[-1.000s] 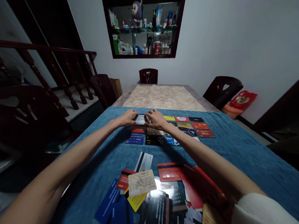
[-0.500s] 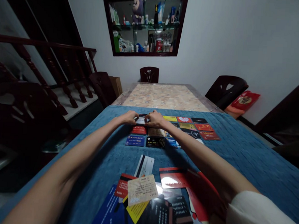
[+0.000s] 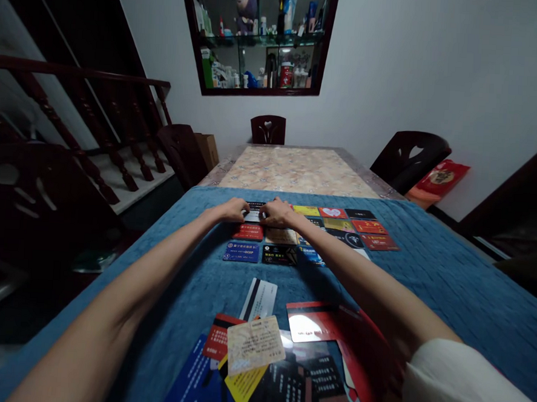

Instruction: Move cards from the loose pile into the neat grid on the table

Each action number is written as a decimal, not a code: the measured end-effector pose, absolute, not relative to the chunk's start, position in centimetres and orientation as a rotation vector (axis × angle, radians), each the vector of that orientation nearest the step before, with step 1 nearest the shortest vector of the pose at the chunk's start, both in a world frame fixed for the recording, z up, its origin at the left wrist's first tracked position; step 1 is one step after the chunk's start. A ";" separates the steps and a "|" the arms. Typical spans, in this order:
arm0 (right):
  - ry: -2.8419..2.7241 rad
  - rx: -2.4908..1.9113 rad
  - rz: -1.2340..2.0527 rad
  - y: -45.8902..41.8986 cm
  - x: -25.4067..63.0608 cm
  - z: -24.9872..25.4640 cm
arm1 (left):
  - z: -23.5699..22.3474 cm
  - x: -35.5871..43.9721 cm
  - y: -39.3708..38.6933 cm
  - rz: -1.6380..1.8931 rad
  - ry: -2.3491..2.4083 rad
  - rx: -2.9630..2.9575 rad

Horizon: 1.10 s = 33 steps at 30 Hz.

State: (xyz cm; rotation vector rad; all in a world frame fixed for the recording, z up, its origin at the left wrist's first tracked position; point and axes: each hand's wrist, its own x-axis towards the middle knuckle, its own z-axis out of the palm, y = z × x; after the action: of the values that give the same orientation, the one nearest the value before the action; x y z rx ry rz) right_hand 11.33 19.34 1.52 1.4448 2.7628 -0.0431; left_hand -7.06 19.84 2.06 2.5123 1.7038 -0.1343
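The table [image 3: 293,166] stretches away beyond both hands, and the blue cloth [image 3: 450,279] covers its near part, running under the forearms. On the cloth the cards lie in two groups. A block of fairly straight rows spreads around the hands, reaching from just in front of them to well off to the right; a sizeable share lies outside it, overlapping at odd angles in a loose heap well nearer the body than either hand. The neat block looks well developed, but the right forearm hides part of it (so no full count is possible).

The left hand [image 3: 232,211] and the right hand [image 3: 277,213] are close together at the block's far left corner. Between them lies a pale card [image 3: 253,216], the fingertips of each hand at opposite edges; whether either hand pinches it or merely touches it, one cannot tell. It looks nearly square with its neighbours.

Nearer the body than the hands, a red card [image 3: 248,232] comes first, then a blue card [image 3: 241,252] with a black card [image 3: 279,255] beside it. Farther down, a striped white card [image 3: 262,301] leads into the heap, where a cream card [image 3: 256,346] rests over a yellow card [image 3: 244,389].
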 end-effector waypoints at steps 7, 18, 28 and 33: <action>2.761 1.407 -0.042 19.6 11.3 1.5 | 2.2 -7.1 20.0 -0.153 1.671 2.523; 2.778 1.375 -0.019 19.7 11.3 1.1 | 2.2 -7.3 19.8 -0.162 1.665 2.521; 2.788 1.364 0.023 19.9 11.3 0.9 | 1.8 -7.3 19.8 -0.107 1.708 2.510; 2.797 1.331 0.048 20.0 11.3 0.9 | 1.8 -7.3 19.6 -0.080 1.787 2.481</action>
State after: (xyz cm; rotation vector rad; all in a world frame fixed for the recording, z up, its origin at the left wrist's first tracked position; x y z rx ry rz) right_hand 11.25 19.99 0.87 1.3312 2.7970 0.0483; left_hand -7.33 19.65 1.82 2.4812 1.7873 -0.0803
